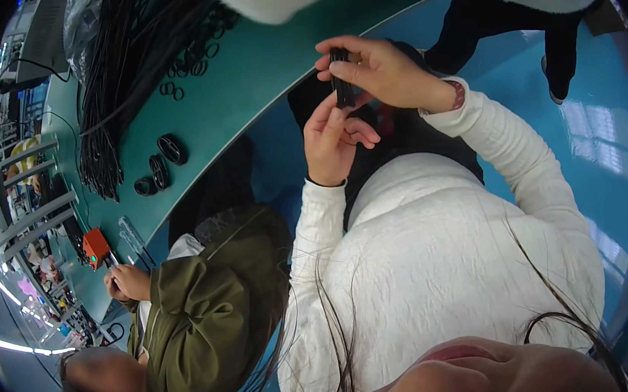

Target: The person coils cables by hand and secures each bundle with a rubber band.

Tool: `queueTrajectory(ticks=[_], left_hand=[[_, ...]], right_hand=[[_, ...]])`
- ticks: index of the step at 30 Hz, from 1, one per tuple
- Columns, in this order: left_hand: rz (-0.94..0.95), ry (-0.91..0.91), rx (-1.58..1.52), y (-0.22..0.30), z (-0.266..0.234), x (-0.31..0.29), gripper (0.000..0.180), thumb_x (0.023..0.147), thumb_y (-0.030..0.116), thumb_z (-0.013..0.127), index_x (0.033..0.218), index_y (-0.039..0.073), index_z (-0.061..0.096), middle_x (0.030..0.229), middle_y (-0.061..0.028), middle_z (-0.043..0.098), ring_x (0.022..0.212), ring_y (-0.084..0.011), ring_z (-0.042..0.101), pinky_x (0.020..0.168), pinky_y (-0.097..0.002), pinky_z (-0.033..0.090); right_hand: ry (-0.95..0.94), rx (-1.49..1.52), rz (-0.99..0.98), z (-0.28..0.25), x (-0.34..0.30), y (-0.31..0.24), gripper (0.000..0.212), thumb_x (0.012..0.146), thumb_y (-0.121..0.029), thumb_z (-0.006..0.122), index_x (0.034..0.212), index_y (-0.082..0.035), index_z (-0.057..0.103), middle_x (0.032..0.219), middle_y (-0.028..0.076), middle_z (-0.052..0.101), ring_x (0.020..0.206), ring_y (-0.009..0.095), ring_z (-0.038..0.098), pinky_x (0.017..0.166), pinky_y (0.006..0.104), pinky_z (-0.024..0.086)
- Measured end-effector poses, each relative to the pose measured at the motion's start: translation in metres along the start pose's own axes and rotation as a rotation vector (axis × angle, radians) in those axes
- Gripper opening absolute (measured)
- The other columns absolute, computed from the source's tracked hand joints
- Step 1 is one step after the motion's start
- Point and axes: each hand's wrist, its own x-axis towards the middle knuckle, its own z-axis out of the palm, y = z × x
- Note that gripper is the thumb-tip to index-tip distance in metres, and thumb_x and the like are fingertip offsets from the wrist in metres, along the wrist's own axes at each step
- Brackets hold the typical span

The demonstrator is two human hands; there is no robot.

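in the head view, the right hand (388, 70) pinches a compact black bundle (339, 65) between its thumb and fingers. the left hand (329, 148) comes up from below, thumb and forefinger at the bundle's lower end and the other fingers loosely bent away; i cannot tell whether it grips or only touches. the bundle is held up in front of the person's body, just beside the edge of the green counter (241, 89). on that counter, to the left, lies a long heap of black cables (121, 99), with small black rings (193, 61) scattered beside it. nearer the person sit three black coils (157, 169), close together. farther along, a co-worker's hands (129, 284) are near an orange-red device (94, 246) showing a green light.
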Motion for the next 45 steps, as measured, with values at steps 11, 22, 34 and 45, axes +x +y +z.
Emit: queueTrajectory(ticks=[11, 22, 34, 45], left_hand=[[0.829, 0.188, 1.396, 0.040, 0.047, -0.005, 0.019, 0.075, 0.003, 0.074, 0.093, 0.002, 0.067, 0.080, -0.0120, 0.061, 0.060, -0.0176, 0.060, 0.052, -0.0270, 0.048], [0.407, 0.122, 1.001, 0.016, 0.033, 0.004, 0.021, 0.081, 0.002, 0.066, 0.099, -0.003, 0.059, 0.109, -0.0123, 0.050, 0.090, -0.0186, 0.059, 0.068, -0.0266, 0.055], [0.055, 0.000, 0.468, 0.023, 0.040, -0.001, 0.026, 0.087, 0.003, 0.062, 0.109, -0.005, 0.053, 0.097, -0.0082, 0.061, 0.094, -0.0161, 0.060, 0.084, -0.0322, 0.053], [-0.026, 0.014, 0.382, 0.022, 0.044, -0.007, 0.022, 0.089, 0.008, 0.061, 0.105, -0.005, 0.054, 0.097, -0.0124, 0.063, 0.090, -0.0215, 0.064, 0.079, -0.0348, 0.055]], right_hand=[[0.011, -0.334, -0.338, -0.021, -0.011, -0.007, 0.038, 0.095, -0.014, 0.051, 0.128, 0.002, 0.046, 0.112, 0.015, 0.061, 0.104, 0.022, 0.061, 0.090, 0.0301, 0.050], [0.046, -0.420, -0.345, -0.009, -0.021, -0.001, 0.040, 0.093, -0.016, 0.054, 0.128, 0.002, 0.046, 0.109, 0.015, 0.062, 0.104, 0.022, 0.061, 0.086, 0.0283, 0.050], [-0.212, -0.426, -0.383, -0.016, -0.024, 0.002, 0.053, 0.086, -0.011, 0.050, 0.137, -0.002, 0.040, 0.126, 0.018, 0.056, 0.112, 0.029, 0.058, 0.096, 0.0346, 0.046], [0.021, -0.874, -0.788, -0.020, -0.014, 0.017, 0.032, 0.079, -0.001, 0.063, 0.111, -0.004, 0.064, 0.095, 0.011, 0.069, 0.072, 0.022, 0.068, 0.062, 0.0268, 0.054]])
